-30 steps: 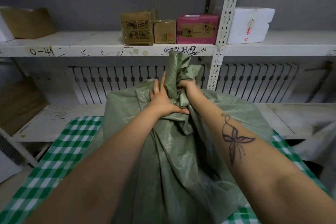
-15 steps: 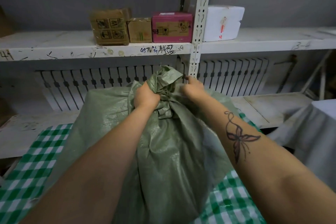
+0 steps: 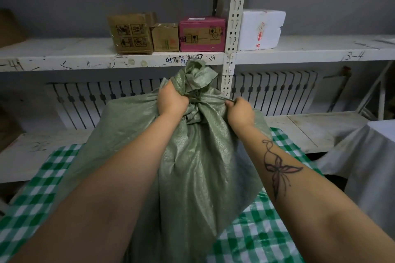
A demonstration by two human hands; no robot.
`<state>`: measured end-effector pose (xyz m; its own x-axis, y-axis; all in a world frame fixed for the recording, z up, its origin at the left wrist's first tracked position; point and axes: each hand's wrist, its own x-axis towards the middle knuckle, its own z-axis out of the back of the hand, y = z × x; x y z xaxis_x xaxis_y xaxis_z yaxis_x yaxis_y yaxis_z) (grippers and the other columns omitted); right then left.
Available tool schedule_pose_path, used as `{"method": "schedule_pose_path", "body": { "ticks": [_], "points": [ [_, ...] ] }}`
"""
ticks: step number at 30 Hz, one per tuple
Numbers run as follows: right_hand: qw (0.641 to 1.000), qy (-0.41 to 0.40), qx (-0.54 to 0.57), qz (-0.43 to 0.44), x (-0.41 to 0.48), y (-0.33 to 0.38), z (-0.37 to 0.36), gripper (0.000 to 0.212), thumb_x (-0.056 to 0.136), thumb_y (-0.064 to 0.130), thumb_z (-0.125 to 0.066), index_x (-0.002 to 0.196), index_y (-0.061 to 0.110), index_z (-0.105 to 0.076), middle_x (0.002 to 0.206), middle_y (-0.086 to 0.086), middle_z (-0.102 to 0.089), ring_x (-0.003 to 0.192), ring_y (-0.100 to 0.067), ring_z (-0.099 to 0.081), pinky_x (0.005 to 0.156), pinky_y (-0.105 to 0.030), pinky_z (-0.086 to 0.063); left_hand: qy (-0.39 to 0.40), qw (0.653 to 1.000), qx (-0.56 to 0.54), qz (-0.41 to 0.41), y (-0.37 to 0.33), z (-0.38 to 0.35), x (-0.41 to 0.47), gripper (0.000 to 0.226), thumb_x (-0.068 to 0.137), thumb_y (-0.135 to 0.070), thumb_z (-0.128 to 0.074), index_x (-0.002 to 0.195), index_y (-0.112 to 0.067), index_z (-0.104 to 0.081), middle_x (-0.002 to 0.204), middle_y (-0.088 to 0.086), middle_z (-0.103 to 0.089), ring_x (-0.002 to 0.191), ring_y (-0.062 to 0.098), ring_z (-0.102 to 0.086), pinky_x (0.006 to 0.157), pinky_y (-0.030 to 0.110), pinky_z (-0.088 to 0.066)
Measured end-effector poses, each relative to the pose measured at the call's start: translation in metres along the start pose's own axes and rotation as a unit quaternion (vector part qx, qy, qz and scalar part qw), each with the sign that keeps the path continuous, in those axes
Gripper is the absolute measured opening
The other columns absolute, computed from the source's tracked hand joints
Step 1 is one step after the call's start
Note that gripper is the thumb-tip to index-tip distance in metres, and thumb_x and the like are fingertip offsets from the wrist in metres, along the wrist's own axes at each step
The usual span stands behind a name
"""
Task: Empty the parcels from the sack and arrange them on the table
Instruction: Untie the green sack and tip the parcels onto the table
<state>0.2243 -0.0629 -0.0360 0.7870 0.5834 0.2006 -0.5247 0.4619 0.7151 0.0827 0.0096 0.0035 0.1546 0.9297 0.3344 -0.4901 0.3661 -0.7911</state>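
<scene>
A big green woven sack [image 3: 192, 166] stands upright on the table with the green-and-white checked cloth [image 3: 256, 226]. Its mouth is bunched and knotted at the top. My left hand [image 3: 172, 101] grips the bunched fabric just left of the knot. My right hand [image 3: 240, 112] pinches a taut fold of the sack to the right of the knot. The parcels inside are hidden by the sack.
Behind the table a white metal shelf [image 3: 299, 51] holds two brown cartons [image 3: 130, 33], a pink box [image 3: 202, 34] and a white foam box [image 3: 260, 29]. An upright post [image 3: 234, 28] stands just beyond the sack. A grey-draped surface [image 3: 367, 156] lies at the right.
My hands shifted on the sack's neck: the left closed into a fist beside the knot, the right moved outward and pulls a fold sideways. The bunched top now sits lower and more crumpled.
</scene>
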Motion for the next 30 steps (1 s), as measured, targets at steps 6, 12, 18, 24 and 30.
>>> {"method": "schedule_pose_path", "body": {
  "ticks": [6,12,18,24,30],
  "points": [
    [0.992,-0.089,0.091,0.015,-0.007,0.036,0.022,0.031,0.099,0.032,-0.041,0.096,0.002,-0.051,0.111,-0.02,-0.059,0.098,-0.036,-0.057,0.069,-0.035,-0.034,-0.056,0.998,-0.028,-0.03,-0.038,0.021,0.011,0.038,0.082,-0.002,-0.052,0.117,-0.014,-0.058,0.117,0.008,-0.061,0.107,0.03,-0.057,0.076,0.027,-0.043],
    [0.974,-0.169,0.143,0.046,-0.012,0.071,0.056,0.034,0.1,0.029,-0.039,0.109,-0.002,-0.052,0.119,-0.019,-0.056,0.105,-0.035,-0.055,0.08,-0.037,-0.039,-0.096,0.991,-0.065,-0.065,-0.072,0.042,0.011,0.039,0.081,-0.002,-0.054,0.117,-0.016,-0.057,0.116,0.007,-0.062,0.106,0.027,-0.058,0.078,0.028,-0.045],
    [0.949,-0.214,0.172,0.153,-0.009,0.109,0.092,0.019,0.098,0.024,-0.044,0.092,0.007,-0.049,0.109,-0.015,-0.057,0.098,-0.028,-0.053,0.071,-0.031,-0.029,-0.102,0.985,-0.067,-0.118,-0.093,0.055,0.011,0.043,0.079,-0.011,-0.061,0.122,-0.015,-0.053,0.12,0.009,-0.06,0.113,0.028,-0.055,0.086,0.028,-0.044],
    [0.945,-0.156,0.18,0.224,-0.016,0.109,0.077,0.015,0.092,0.015,-0.053,0.081,0.01,-0.046,0.092,-0.014,-0.055,0.082,-0.018,-0.044,0.064,-0.024,-0.023,0.139,0.977,-0.098,-0.128,-0.068,0.046,0.022,0.117,0.054,-0.036,-0.083,0.147,-0.01,-0.016,0.143,0.006,-0.042,0.132,0.02,-0.041,0.114,0.031,-0.027],
    [0.95,-0.075,0.167,0.253,-0.018,0.1,0.058,0.018,0.086,0.011,-0.061,0.073,0.002,-0.052,0.077,-0.009,-0.049,0.076,-0.019,-0.045,0.067,-0.031,-0.031,0.236,0.962,-0.059,-0.127,-0.044,0.034,0.018,0.151,0.029,-0.052,-0.089,0.148,-0.015,-0.004,0.146,0.001,-0.034,0.136,0.015,-0.032,0.115,0.031,-0.023]
  ]
}}
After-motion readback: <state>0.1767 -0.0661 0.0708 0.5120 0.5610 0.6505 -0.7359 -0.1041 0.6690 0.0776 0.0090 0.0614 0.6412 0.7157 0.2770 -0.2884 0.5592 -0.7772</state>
